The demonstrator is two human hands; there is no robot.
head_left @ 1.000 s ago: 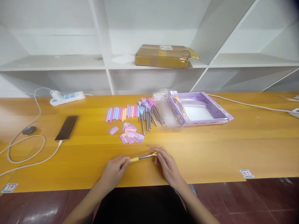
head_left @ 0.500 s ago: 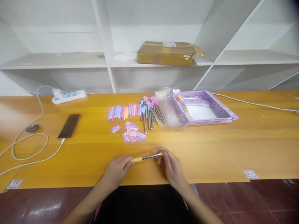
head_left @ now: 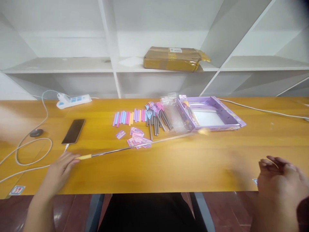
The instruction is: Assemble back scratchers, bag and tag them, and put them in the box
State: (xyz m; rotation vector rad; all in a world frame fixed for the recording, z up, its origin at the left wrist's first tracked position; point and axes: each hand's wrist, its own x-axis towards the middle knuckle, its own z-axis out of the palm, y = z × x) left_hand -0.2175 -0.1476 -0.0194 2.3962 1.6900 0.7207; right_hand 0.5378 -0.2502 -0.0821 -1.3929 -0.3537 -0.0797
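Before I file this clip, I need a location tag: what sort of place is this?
Probably a workroom or office: a long, yellow-brown wooden table stands along white open-fronted shelving, which holds a taped brown cardboard parcel.

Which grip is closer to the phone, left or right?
Left. The left grip, closed on a yellow handle, is just on the near side of the phone, slightly left. The right grip is well away, far to the phone's right.
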